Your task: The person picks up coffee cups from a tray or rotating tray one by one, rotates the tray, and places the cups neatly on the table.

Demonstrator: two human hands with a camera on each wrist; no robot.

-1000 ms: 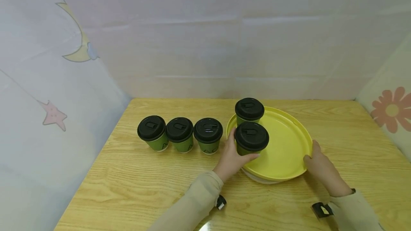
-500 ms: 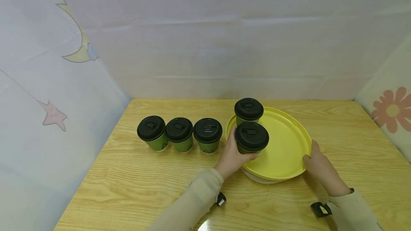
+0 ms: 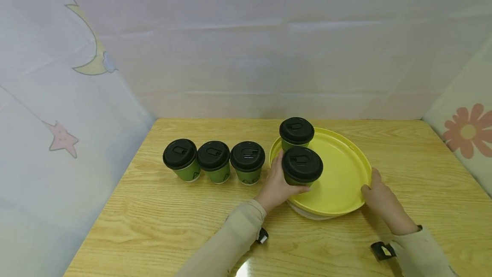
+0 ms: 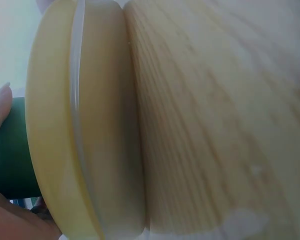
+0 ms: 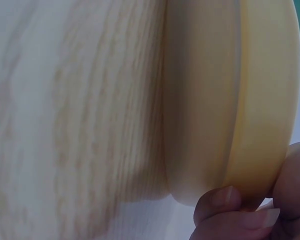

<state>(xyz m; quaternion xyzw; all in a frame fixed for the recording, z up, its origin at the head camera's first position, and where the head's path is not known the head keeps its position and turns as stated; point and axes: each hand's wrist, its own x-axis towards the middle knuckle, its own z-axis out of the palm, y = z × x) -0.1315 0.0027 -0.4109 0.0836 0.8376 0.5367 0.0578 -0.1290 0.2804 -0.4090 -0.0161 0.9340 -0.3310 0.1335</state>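
Note:
My left hand (image 3: 277, 186) grips a green paper coffee cup (image 3: 302, 165) with a black lid, at the near left of a round yellow tray (image 3: 342, 174). In the left wrist view the cup's green side (image 4: 12, 150) shows between thumb and fingers, beside the tray's rim (image 4: 52, 120). My right hand (image 3: 386, 202) holds the tray's right edge; in the right wrist view its fingertips (image 5: 222, 197) pinch the rim (image 5: 267, 100). Just behind the held cup, a second lidded cup (image 3: 297, 131) stands on the tray.
Three more green cups with black lids, a left one (image 3: 180, 159), a middle one (image 3: 213, 161) and a right one (image 3: 247, 162), stand in a row left of the tray. A pale round base (image 3: 311, 213) shows under the tray. The wooden table (image 3: 153, 225) meets cloth-covered walls.
Almost nothing differs. The held cup sits very slightly further right relative to the tray; my right hand keeps its hold on the rim.

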